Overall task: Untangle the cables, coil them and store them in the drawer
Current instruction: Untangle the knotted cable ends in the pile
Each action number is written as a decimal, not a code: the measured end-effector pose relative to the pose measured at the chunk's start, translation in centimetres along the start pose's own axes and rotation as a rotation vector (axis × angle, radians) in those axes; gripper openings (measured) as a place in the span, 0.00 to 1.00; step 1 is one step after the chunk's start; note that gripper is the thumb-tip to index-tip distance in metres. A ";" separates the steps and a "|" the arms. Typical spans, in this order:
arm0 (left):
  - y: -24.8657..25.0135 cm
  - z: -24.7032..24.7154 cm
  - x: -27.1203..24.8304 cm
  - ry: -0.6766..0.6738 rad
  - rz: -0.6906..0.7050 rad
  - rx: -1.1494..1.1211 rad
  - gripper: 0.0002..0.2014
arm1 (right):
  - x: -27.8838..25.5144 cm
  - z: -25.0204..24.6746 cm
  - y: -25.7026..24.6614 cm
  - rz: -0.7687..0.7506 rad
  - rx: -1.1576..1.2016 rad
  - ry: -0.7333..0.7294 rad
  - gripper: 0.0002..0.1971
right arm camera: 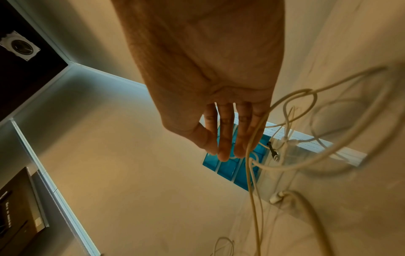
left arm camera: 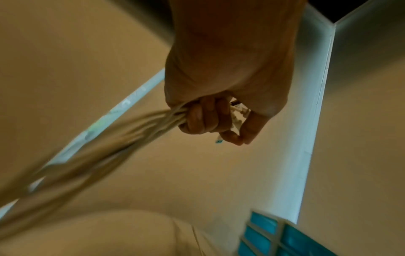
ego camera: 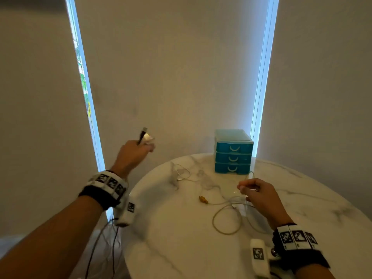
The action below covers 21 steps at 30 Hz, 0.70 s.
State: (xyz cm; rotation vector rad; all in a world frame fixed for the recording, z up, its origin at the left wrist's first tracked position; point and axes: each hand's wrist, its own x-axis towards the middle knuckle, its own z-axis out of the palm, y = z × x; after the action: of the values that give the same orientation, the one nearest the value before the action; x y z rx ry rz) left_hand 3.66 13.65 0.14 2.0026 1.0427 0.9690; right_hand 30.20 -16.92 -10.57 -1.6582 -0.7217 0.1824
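Note:
My left hand [ego camera: 145,148] is raised left of the table, fist closed round a bundle of cables [left arm camera: 151,126]. A dark USB plug [ego camera: 142,134] and white plug ends [left arm camera: 237,114] stick out above the fist, and the strands hang down past the wrist [ego camera: 112,238]. My right hand [ego camera: 244,188] hovers over the table in front of the blue three-drawer unit [ego camera: 233,153], all drawers closed. Its thumb and fingertips [right arm camera: 223,154] pinch a thin white cable [right arm camera: 249,173]. More white cable loops [ego camera: 225,220] and a yellow connector [ego camera: 203,199] lie on the tabletop.
The round white marble table [ego camera: 181,252] has its edge just right of my left forearm. A further tangle of white cable [ego camera: 181,174] lies left of the drawer unit. A black jack plug [right arm camera: 272,150] lies among the white strands. Plain walls with two lit vertical strips stand behind.

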 end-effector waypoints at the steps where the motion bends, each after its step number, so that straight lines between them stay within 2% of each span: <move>1: -0.2 2.3 -0.1 -0.043 -0.017 0.011 0.21 | 0.0 -0.1 0.0 -0.005 -0.005 0.013 0.05; 6: -0.5 10.7 -0.5 -0.270 -0.062 0.183 0.24 | 0.0 -0.2 -0.1 -0.046 -0.038 0.029 0.06; 9: -1.0 13.8 -0.6 -0.373 -0.088 0.275 0.32 | 0.0 -0.1 -0.2 -0.074 -0.067 0.027 0.05; 12: -0.8 16.3 -1.3 -0.430 -0.101 0.247 0.38 | 0.1 0.0 0.1 -0.070 -0.071 0.019 0.05; 15: 0.5 18.4 -1.9 -0.461 -0.015 0.211 0.30 | -0.1 0.3 0.0 -0.057 -0.015 0.003 0.05; 18: 2.5 19.7 -2.9 -0.424 0.143 0.174 0.19 | -0.7 1.4 -1.0 0.019 0.196 -0.012 0.05; 21: 5.8 19.5 -5.3 -0.515 0.352 0.044 0.07 | -0.8 2.2 -1.6 0.227 0.404 -0.023 0.22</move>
State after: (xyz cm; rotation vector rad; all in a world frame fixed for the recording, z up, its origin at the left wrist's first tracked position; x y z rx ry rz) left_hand 19.96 2.17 -6.50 2.3452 0.4436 0.5422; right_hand 27.88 -15.44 -9.79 -1.3470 -0.4734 0.4773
